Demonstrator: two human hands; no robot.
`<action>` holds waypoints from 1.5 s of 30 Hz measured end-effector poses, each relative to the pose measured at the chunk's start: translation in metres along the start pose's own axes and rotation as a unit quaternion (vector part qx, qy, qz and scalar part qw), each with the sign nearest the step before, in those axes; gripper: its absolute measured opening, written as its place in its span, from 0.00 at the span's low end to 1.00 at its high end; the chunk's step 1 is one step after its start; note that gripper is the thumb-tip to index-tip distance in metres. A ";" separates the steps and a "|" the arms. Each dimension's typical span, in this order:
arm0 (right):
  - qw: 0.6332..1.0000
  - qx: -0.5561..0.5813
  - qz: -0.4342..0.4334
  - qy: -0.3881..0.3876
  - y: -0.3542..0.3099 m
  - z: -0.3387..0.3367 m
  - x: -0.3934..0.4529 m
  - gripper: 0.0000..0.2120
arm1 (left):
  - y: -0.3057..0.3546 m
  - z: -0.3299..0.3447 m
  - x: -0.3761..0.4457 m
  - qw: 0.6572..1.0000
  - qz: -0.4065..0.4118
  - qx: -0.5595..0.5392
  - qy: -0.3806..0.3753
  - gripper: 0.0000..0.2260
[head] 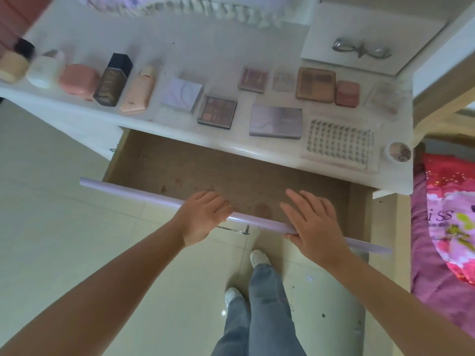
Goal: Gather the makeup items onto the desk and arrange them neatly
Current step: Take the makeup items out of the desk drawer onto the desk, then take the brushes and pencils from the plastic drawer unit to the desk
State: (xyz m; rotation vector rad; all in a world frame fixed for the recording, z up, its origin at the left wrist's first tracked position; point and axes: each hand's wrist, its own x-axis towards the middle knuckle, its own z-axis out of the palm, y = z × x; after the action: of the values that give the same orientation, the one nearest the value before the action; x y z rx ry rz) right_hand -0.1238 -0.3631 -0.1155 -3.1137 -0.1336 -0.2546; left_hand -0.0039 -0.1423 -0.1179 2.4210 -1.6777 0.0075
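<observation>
The drawer (231, 173) stands pulled out below the white surface (205, 47), its brown bottom bare but for a few stains; both hands rest on its lilac front edge (128, 190). The left hand (201, 218) lies over the edge with its fingers (218, 201) curled down across it; the right hand (313, 224) lies flatter, fingers (303, 199) straight and close together over the edge, thumb under the rim.

The makeup sits on the surface in rows; at the left a round cream jar (14, 66), a white bottle (47, 70), a pink compact (78, 82), a dark foundation bottle (113, 79) and a peach tube (138, 92) lie side by side; toward the middle a lilac box (181, 93), an eyeshadow palette (217, 111) and a lilac palette (276, 122); behind these smaller blush and shadow pans (314, 84); at the right a lash tray (339, 143), just beside a small round pot (399, 152). A white box (359, 34) stands at the far right corner.
</observation>
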 end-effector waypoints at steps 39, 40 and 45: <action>0.934 0.108 -0.335 -0.062 -0.295 -0.147 0.232 0.26 | -0.016 -0.219 -0.197 0.665 -0.741 0.087 0.038 0.21; 0.918 0.108 -0.376 -0.067 -0.334 -0.162 0.220 0.26 | 0.005 -0.233 -0.232 0.634 -0.766 0.097 0.048 0.21; 0.823 0.141 -0.550 -0.032 -0.511 -0.234 0.113 0.25 | 0.143 -0.279 -0.393 0.473 -0.868 0.136 0.069 0.22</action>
State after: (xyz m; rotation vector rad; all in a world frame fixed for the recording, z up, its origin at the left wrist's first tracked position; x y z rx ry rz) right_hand -0.0948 0.1503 0.1373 -2.3567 -1.7564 -0.0992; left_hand -0.2477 0.2191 0.1328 2.8448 1.4304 0.1585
